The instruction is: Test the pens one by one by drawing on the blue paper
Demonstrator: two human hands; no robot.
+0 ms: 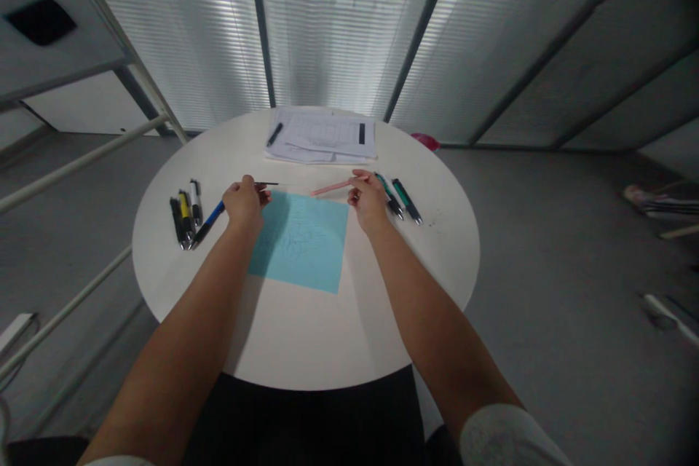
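My left hand [245, 204] is closed in a pinch over the upper left corner of a blue sheet of paper [306, 240]. From its fingers a thin dark rod [267, 183] points right, perhaps a pen refill. A blue and black pen [208, 224] lies just left of this hand, its upper end close to the fingers. Above the sheet's upper right corner, my right hand [368, 196] pinches a slim pink stick [331, 188], pen-like, angled down to the left. Faint handwriting covers part of the sheet.
Several pens, including a yellow one [186, 211] and a white one [195, 200], lie at the table's left. Green and black pens [407, 200] lie right of my right hand. A paper stack [328, 137] with a black pen [274, 134] is at the back of the round white table [311, 349].
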